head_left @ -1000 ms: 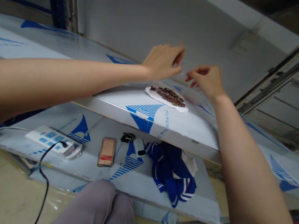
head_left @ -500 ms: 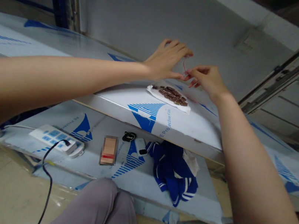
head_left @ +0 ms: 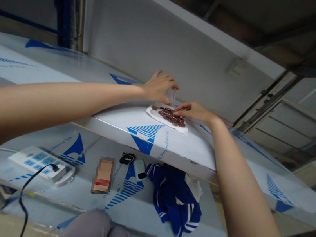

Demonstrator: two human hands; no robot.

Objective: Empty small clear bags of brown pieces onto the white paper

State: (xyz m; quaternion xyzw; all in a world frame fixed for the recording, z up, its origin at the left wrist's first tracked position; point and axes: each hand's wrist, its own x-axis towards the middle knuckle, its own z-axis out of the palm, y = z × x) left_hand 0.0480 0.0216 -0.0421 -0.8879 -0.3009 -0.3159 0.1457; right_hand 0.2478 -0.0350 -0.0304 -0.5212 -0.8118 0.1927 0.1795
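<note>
My left hand (head_left: 160, 88) holds a small clear zip bag (head_left: 173, 96) with a red line along its mouth, thumb and fingers spread to keep the mouth apart. Just below it, a pile of small dark brown, shiny pieces (head_left: 167, 117) lies on a white paper sheet (head_left: 153, 112) on the upper shelf. My right hand (head_left: 192, 111) reaches in from the right, its thumb and fingertips pinched together on a brown piece at the top of the pile. What the brown pieces are is too small to tell.
The upper shelf (head_left: 110, 117) is covered in printed protective film. On the lower shelf are a white power strip (head_left: 41, 162) with a black cable, a blurred-out phone-sized object (head_left: 103, 175), a black item (head_left: 127, 158), a pale case (head_left: 140, 169) and a blue-white garment (head_left: 176, 204).
My right hand has come down from the bag's mouth to the brown pieces. My left hand stays on the bag, now lower and nearer the pile. The whole view has shifted.
</note>
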